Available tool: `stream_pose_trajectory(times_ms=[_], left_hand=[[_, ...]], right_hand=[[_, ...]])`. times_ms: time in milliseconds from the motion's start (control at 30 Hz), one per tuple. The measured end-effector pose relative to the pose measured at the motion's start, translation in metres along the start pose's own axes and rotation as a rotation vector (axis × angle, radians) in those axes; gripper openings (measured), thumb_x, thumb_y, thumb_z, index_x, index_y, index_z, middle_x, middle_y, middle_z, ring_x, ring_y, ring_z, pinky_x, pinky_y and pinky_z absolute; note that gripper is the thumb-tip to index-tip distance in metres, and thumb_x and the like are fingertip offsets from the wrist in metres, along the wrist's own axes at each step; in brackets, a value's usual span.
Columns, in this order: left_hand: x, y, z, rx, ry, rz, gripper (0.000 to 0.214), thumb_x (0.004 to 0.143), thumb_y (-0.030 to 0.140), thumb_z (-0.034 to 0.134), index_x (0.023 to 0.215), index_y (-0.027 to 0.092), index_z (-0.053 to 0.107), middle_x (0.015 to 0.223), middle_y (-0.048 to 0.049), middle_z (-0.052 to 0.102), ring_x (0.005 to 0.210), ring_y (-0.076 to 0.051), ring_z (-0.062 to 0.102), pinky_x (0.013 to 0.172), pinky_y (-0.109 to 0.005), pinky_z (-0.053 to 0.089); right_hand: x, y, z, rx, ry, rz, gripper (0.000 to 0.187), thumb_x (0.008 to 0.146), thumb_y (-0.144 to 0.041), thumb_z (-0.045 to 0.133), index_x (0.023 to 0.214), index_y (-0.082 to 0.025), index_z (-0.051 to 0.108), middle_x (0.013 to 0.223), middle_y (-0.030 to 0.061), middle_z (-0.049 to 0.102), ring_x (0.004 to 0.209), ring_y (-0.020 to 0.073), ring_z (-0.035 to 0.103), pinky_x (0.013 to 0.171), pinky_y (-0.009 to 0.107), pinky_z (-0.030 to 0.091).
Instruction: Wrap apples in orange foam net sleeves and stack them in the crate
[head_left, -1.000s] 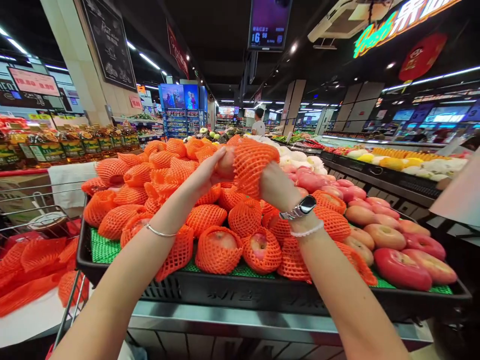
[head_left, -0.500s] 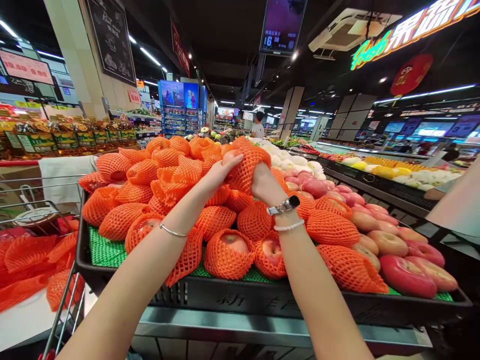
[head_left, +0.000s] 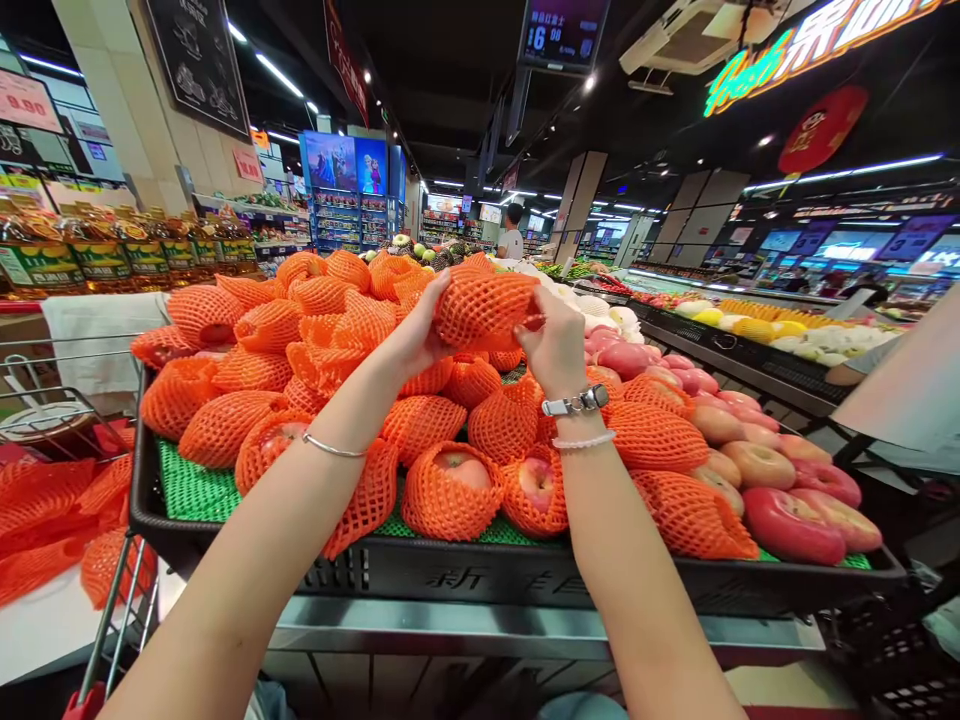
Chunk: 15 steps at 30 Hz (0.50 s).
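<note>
Above the fruit display I hold an orange foam net sleeve (head_left: pixel 484 308) lying sideways, rounded as if around a fruit that cannot be seen. My left hand (head_left: pixel 421 325) is closed around its left end. At the right end, the fingers of my right hand (head_left: pixel 556 340) pinch the edge of the netting. Below sit apples in the same orange netting, among them a netted apple (head_left: pixel 454 490) with its skin showing. Bare red apples (head_left: pixel 795 525) are heaped to the right. All of them rest in a black crate (head_left: pixel 480 575) with a green liner (head_left: pixel 196 490).
A shopping cart (head_left: pixel 124 600) stands at the left beside loose orange sleeves (head_left: pixel 45 490). Behind it are oil bottles (head_left: pixel 105 250) and a white cloth (head_left: pixel 105 335). A person's arm (head_left: pixel 855 368) shows at the right, near another produce stand (head_left: pixel 780 370).
My right hand has come out of the sleeve and now pinches its right edge. The sleeve has turned from upright to sideways. My left hand has shifted left, gripping its end.
</note>
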<state>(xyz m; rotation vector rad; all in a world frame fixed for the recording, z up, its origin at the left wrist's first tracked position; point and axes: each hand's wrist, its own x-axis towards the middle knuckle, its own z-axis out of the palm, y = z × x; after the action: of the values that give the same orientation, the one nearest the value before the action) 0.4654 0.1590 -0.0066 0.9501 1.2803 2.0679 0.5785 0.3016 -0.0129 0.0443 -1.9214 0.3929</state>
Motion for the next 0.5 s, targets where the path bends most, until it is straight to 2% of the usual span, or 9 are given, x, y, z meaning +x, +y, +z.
stream_pose_trajectory(times_ms=[100, 233, 367, 500], left_hand=[[-0.001, -0.003, 0.003, 0.025, -0.051, 0.007, 0.047, 0.081, 0.067, 0.053, 0.098, 0.023, 0.060, 0.095, -0.0098, 0.069, 0.107, -0.028, 0.064, 0.078, -0.036, 0.059], [-0.002, -0.003, 0.004, 0.024, -0.036, 0.012, 0.049, 0.083, 0.068, 0.049, 0.102, 0.023, 0.059, 0.097, -0.0094, 0.069, 0.109, -0.027, 0.064, 0.082, -0.038, 0.058], [-0.008, -0.001, 0.010, 0.043, -0.040, 0.001, 0.048, 0.085, 0.065, 0.048, 0.103, 0.022, 0.061, 0.106, -0.0091, 0.070, 0.112, -0.027, 0.063, 0.090, -0.038, 0.056], [-0.012, -0.006, 0.020, 0.076, -0.069, 0.018, 0.046, 0.085, 0.061, 0.051, 0.103, 0.020, 0.062, 0.113, -0.0091, 0.069, 0.114, -0.028, 0.062, 0.096, -0.040, 0.053]], right_hand=[[0.001, -0.001, 0.001, -0.024, -0.057, -0.046, 0.037, 0.064, -0.006, 0.053, 0.099, -0.017, 0.059, 0.105, 0.0105, 0.065, 0.104, 0.0273, 0.061, 0.091, 0.049, 0.054], [0.001, -0.005, 0.003, -0.007, -0.156, -0.109, 0.039, 0.066, -0.004, 0.052, 0.102, -0.019, 0.056, 0.110, 0.0098, 0.062, 0.112, 0.0280, 0.058, 0.098, 0.051, 0.051], [-0.001, -0.004, 0.005, 0.006, -0.236, -0.020, 0.051, 0.064, -0.003, 0.055, 0.112, -0.017, 0.050, 0.119, 0.0139, 0.059, 0.117, 0.0304, 0.055, 0.099, 0.052, 0.050], [-0.004, -0.001, 0.006, 0.072, -0.322, 0.040, 0.054, 0.066, -0.006, 0.059, 0.116, -0.015, 0.043, 0.122, 0.0166, 0.056, 0.118, 0.0311, 0.055, 0.102, 0.053, 0.048]])
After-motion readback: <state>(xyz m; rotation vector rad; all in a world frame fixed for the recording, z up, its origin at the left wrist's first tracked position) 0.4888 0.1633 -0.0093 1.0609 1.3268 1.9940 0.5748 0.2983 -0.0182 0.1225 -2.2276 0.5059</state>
